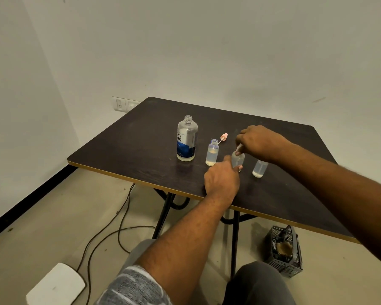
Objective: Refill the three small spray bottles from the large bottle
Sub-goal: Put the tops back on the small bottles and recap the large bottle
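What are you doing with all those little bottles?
A person is sitting at a dark table. The left hand steadies the middle small bottle, while the right hand holds its sprayer top at the bottle's neck. The left small bottle stands open, with its pink sprayer top lying behind it. The right small bottle stands partly hidden by the right arm. The large bottle stands uncapped to the left.
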